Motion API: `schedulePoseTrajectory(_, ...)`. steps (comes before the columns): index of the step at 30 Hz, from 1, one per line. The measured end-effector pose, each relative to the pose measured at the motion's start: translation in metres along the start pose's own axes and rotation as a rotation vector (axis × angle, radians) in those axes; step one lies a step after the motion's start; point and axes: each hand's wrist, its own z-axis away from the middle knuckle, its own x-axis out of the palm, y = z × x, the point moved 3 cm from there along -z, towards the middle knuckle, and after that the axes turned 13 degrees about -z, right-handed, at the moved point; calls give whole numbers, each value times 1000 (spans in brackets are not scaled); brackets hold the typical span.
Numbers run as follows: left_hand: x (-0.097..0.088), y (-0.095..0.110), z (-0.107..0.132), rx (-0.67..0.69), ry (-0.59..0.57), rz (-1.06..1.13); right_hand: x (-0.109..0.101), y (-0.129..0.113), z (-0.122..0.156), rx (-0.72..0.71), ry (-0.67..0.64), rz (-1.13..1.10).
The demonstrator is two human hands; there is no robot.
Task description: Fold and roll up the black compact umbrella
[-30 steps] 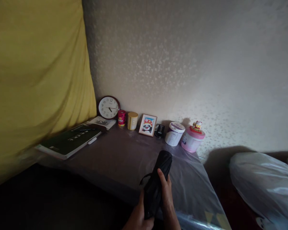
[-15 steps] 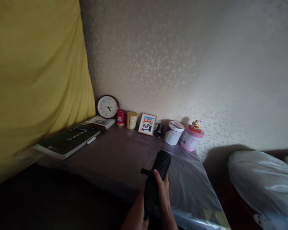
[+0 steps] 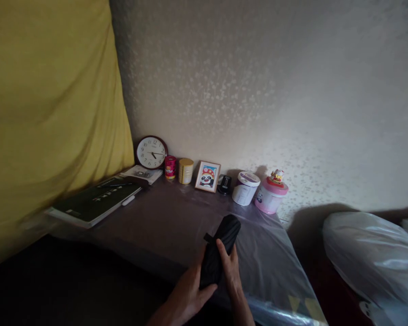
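A black folded umbrella (image 3: 226, 232) is tilted in front of me, its top end pointing up and to the right. My left hand (image 3: 190, 289) is closed around its lower part from the left, thumb across the front. Higher up, my right hand (image 3: 231, 267) grips it from the right, with the thumb lying on the fabric. A short black strap (image 3: 208, 238) sticks out on the umbrella's left side. Both palms and most of the left fingers are hidden behind the umbrella.
A plastic-covered table (image 3: 177, 217) holds a clock (image 3: 152, 152), a red can (image 3: 170, 167), a yellow-lidded can (image 3: 186, 171), a panda picture frame (image 3: 207, 176), a white tub (image 3: 246, 189), a pink tub (image 3: 270, 199) and a large dark book (image 3: 91, 206). A yellow curtain (image 3: 54, 99) hangs left.
My left hand has moved up along the umbrella, and its thumb now shows across the front. The strap is tilted differently. My right hand keeps its hold.
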Motion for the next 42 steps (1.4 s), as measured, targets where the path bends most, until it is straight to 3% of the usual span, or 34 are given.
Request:
schedulePoseTrajectory(2, 3, -8, -6, 42, 81, -209, -6, 0, -7, -141, 10, 154)
schedulePoseTrajectory(7, 3, -16, -13, -52, 61, -549, -20, 11, -14, -386, 72, 455)
schedulePoseTrajectory(11, 3, -13, -17, -102, -22, -696, -18, 12, -13, -518, -110, 576)
schedulePoseTrajectory(16, 1, -8, -19, -125, -78, -764, -16, 5, -15, -647, -315, 481)
schedulePoseTrajectory(19, -1, -4, -20, -115, -98, -780, -17, 0, -16, -627, -395, 393)
schedulePoseTrajectory(24, -1, 2, -21, -145, -160, -833, -17, -4, -14, -389, -412, 226)
schedulePoseTrajectory(29, 3, 3, -22, -147, -177, -922, -7, -5, -21, -252, -448, 103)
schedulePoseTrajectory(32, 6, 1, -20, -143, -172, -926, 2, -6, -28, -219, -484, 246)
schedulePoseTrajectory(37, 6, -2, -16, -128, -143, -927, 19, -17, -34, -401, -499, 740)
schedulePoseTrajectory(42, 2, -3, -18, -135, -115, -821, 29, -17, -38, -424, -471, 1080)
